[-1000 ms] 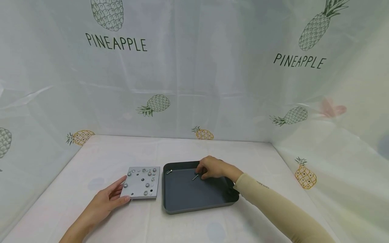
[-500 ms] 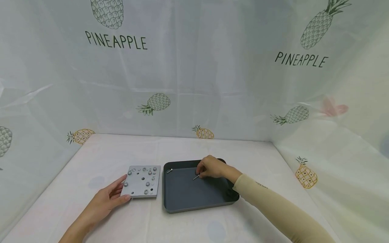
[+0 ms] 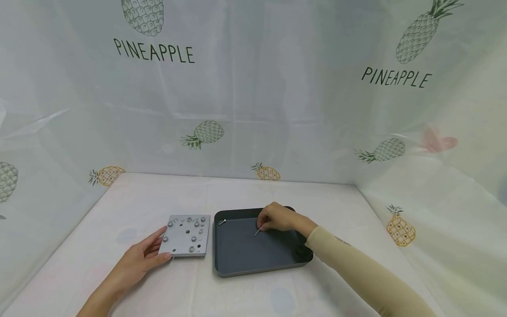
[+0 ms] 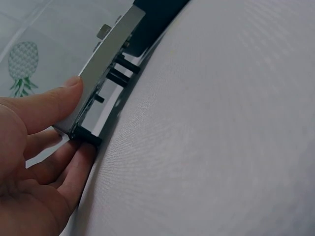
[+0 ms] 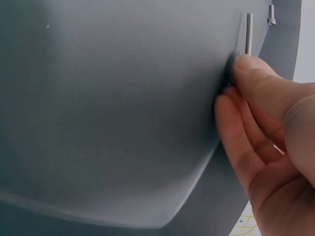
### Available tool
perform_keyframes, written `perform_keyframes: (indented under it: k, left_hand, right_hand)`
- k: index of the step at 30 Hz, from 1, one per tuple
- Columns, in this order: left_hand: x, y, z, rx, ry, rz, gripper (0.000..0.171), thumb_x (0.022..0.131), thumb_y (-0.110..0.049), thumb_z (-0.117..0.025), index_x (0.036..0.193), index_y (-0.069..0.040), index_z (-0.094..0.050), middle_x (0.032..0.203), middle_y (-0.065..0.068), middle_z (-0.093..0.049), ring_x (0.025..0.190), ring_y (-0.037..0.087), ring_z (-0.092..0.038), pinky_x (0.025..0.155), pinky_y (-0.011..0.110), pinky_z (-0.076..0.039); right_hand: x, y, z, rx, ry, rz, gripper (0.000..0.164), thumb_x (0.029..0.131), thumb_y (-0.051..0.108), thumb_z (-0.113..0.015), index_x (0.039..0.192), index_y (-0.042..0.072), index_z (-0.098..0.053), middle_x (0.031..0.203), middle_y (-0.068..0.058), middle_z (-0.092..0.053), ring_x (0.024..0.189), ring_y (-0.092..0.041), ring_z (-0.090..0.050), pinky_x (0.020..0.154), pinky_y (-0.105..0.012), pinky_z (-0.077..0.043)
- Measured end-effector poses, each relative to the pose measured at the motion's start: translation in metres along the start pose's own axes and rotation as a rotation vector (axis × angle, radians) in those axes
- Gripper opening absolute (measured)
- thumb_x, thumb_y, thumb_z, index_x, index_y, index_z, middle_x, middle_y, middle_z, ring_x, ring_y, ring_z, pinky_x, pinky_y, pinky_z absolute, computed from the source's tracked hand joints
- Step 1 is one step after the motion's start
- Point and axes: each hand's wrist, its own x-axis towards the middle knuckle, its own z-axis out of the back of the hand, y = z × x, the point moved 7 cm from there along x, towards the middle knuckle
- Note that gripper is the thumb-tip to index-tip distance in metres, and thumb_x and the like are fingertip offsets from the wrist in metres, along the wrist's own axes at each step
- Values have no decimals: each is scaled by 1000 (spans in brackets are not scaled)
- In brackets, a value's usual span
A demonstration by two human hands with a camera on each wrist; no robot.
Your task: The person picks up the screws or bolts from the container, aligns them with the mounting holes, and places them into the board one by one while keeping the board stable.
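My left hand (image 3: pixel 136 259) holds a square silver metal plate (image 3: pixel 180 240) by its left side, thumb on the near edge. Several socket-head screws and open holes show on the plate's top. In the left wrist view, short dark posts (image 4: pixel 118 77) stick out below the plate (image 4: pixel 103 64), and the fingertips reach under it beside one post. Over the dark grey tray (image 3: pixel 237 259), my right hand (image 3: pixel 277 218) pinches a slim metal screw (image 5: pixel 249 34) between thumb and fingers. Its bare shank points out past the thumb; the other end is hidden in the fingers.
A second, shorter screw (image 3: pixel 222 222) lies in the tray's far left corner. The tray's raised rim stands just right of the plate, on a white cloth-covered table (image 3: pixel 237 295). A pineapple-print curtain (image 3: pixel 253 88) hangs behind and at both sides.
The right thumb and fingers have closed on the screw in the tray, and its shank has turned slightly steeper. The left hand and plate stay in place; the head view shifts a little.
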Motion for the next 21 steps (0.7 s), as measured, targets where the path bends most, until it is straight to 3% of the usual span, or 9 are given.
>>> perform_keyframes:
  k: [7,12,18,21]
  left_hand:
    - [-1,0,0,-5,1,3,98,92,-44,-83,169,-17,-30,158,21,-50,141,34,-57,99,17,-54]
    - [0,0,-1,-4,2,4,98,92,-45,-83,170,-16,-29,158,21,-50,140,34,-57,101,24,-56]
    - [-1,-3,-1,-11,-1,1,98,92,-44,-83,169,-17,-29,158,21,-50,141,35,-56,98,14,-53]
    - [-1,-4,-1,-8,-3,-1,98,92,-44,-83,169,-16,-29,158,22,-50,141,35,-56,100,18,-54]
  right_hand:
    - [3,-4,2,74,5,19,5,100,9,-75,103,10,-78,91,6,-75,79,-2,-65,71,-21,-56]
    - [6,-9,1,135,11,5,5,99,10,-76,103,13,-78,90,7,-76,80,-1,-68,71,-21,-58]
    - [7,-12,1,210,1,7,5,98,9,-78,102,12,-78,88,5,-78,80,-4,-72,72,-23,-60]
    - [8,-13,1,241,-4,10,6,97,8,-79,102,11,-79,88,5,-79,81,-5,-73,72,-23,-61]
